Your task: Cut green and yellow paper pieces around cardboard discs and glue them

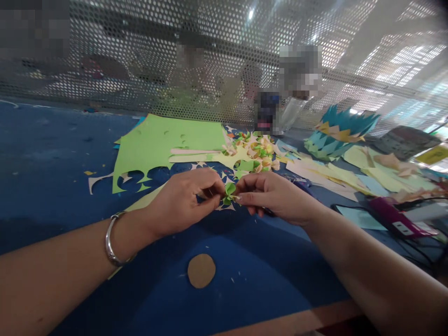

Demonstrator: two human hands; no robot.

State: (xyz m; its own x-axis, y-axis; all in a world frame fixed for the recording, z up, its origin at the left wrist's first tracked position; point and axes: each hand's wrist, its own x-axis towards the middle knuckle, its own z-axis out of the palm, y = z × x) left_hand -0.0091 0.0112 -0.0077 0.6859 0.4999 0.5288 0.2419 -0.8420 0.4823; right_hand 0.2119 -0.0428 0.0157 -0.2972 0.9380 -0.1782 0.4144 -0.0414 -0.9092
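Note:
Between my two hands is a small green paper flower (229, 192), held above the blue table. My left hand (191, 196), with a silver bangle on the wrist, pinches its left side between thumb and fingertips. From the other side, the thumb and forefinger of my right hand (271, 196) pinch it too. A round brown cardboard disc (201, 270) lies flat on the table below my hands. Just beyond my fingers sits a heap of small folded paper pieces (257, 151) in green, peach and yellow.
A large green sheet (168, 140) with round cut-outs lies at the back left. Paper strips (322, 175) cover the right side, near a teal spiky paper crown (339, 133). A purple power strip (402, 219) with cables lies at right. A perforated metal screen (140, 70) stands behind the table.

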